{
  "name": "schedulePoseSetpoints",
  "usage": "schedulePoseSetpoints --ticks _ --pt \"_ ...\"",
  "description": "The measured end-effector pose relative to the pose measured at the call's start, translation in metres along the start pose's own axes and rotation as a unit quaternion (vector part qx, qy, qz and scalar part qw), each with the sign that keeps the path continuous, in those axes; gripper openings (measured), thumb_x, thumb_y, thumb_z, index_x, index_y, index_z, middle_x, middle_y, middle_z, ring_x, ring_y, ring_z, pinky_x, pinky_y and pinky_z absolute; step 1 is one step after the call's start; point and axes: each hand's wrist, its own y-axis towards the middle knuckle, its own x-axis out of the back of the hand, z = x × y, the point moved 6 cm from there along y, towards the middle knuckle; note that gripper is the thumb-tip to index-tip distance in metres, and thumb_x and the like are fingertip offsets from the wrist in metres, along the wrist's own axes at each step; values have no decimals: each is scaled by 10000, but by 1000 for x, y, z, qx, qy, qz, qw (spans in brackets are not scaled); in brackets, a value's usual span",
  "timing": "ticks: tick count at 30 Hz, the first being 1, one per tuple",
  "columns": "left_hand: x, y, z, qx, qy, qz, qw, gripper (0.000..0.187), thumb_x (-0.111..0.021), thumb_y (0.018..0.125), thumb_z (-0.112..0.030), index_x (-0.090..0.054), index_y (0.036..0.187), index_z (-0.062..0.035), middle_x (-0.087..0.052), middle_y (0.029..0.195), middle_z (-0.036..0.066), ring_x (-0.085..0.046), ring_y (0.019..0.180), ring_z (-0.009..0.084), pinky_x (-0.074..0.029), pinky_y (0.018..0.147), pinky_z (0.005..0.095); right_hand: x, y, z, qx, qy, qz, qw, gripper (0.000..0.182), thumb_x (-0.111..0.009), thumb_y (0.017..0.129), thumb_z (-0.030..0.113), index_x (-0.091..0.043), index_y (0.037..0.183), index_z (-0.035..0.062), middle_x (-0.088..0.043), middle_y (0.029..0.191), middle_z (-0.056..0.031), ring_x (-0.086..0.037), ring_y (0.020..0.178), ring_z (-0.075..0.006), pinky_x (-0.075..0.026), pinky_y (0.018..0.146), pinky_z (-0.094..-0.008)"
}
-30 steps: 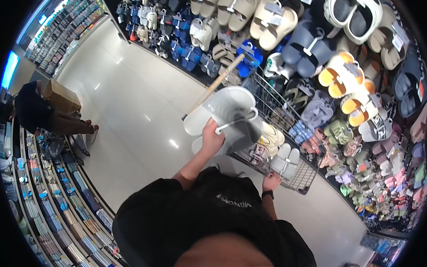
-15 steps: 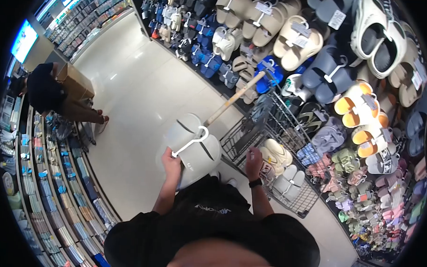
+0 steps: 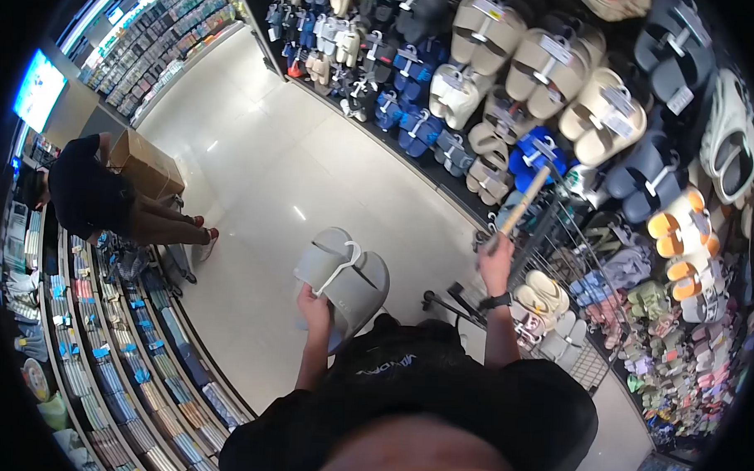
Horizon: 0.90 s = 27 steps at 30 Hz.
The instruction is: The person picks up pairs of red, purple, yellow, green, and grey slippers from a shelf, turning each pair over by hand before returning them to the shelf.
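My left hand (image 3: 314, 308) is closed on the edge of a pair of light grey slide sandals (image 3: 354, 297). They are joined by a white plastic hanger (image 3: 340, 267) and held in front of my body. My right hand (image 3: 496, 263), with a dark watch on the wrist, is wrapped round the near end of a tan shopping cart handle (image 3: 526, 201). Inside the wire cart (image 3: 592, 372), close to that forearm, lie cream sandals (image 3: 543, 293) and a pair of light grey slides (image 3: 564, 340).
A wall of hanging sandals (image 3: 484, 32) runs along the right side. At left are low shelves of packaged goods (image 3: 132, 360). A person (image 3: 92, 188) bends over there beside a cardboard box (image 3: 147, 163). Pale tiled floor (image 3: 254, 181) lies between.
My right hand has gone from above the cart basket to the cart handle. The cart appears farther right, and the view has shifted. The grey slides stay in my left hand, tilted differently.
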Motion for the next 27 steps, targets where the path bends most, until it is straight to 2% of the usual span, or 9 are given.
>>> schedulePoseSetpoints --ticks 3,5,11,15,17,20,23,25,27 --pt "31 52 -9 -45 14 -7 999 398 -595 734 96 -628 1127 42 -698 966 100 -646 853 149 -497 774 274 -16 2 17 -110 -56 19 992 574 -602 748 39 -501 1311 94 -474 1206 -226 -525 1085 -430 -447 943 -443" --pt "45 83 -18 -26 51 -23 998 402 -590 734 100 -630 1128 40 -699 978 102 -649 873 153 -498 780 276 -26 4 4 -68 -59 -18 996 627 -569 699 10 -504 1312 126 -478 1214 -216 -508 1126 -414 -437 950 -428" --pt "46 180 -5 7 13 -28 1000 421 -562 721 125 -631 1128 41 -693 1024 108 -647 930 169 -494 825 279 -18 4 32 -122 -132 1 984 554 -535 681 -18 -532 1219 114 -508 1196 -200 -510 1134 -404 -438 929 -430" --pt "25 259 12 9 20 -9 1000 420 -561 722 123 -630 1128 41 -690 1045 109 -644 953 178 -482 863 286 -30 15 13 -149 -210 2 966 470 -579 724 24 -541 1181 126 -507 1178 -232 -548 1018 -436 -460 890 -438" --pt "11 300 6 22 6 -2 1000 404 -561 725 113 -637 1115 44 -692 1044 109 -643 962 178 -478 876 294 -33 29 31 -190 -320 12 928 409 -616 749 91 -553 1152 120 -506 1212 -236 -550 1013 -423 -470 881 -454" --pt "-4 368 -6 27 36 6 999 400 -556 725 113 -643 1109 45 -694 1044 110 -639 973 177 -477 880 292 -63 68 76 -214 -577 -182 767 417 -675 739 242 -568 1115 98 -502 1282 -176 -540 1080 -376 -480 875 -484" --pt "-26 455 -35 18 55 34 998 404 -553 728 119 -643 1115 47 -692 1052 113 -634 987 179 -474 890 295 -134 137 80 -216 -435 -195 852 433 -677 746 262 -591 1123 67 -555 1228 -176 -565 1048 -356 -486 871 -458" --pt "-31 506 -50 32 55 73 995 419 -549 728 128 -632 1131 52 -686 1074 116 -627 1008 180 -467 909 298 -251 192 45 -255 -110 -145 950 407 -731 728 184 -613 1098 62 -611 1091 -160 -588 999 -325 -475 853 -426" --pt "-35 552 -75 11 41 89 995 440 -542 726 141 -614 1152 58 -668 1113 119 -607 1057 187 -451 938 300 -353 257 168 1 -20 -76 997 251 -638 783 64 -655 1028 15 -652 979 -165 -612 947 -305 -484 841 -380"
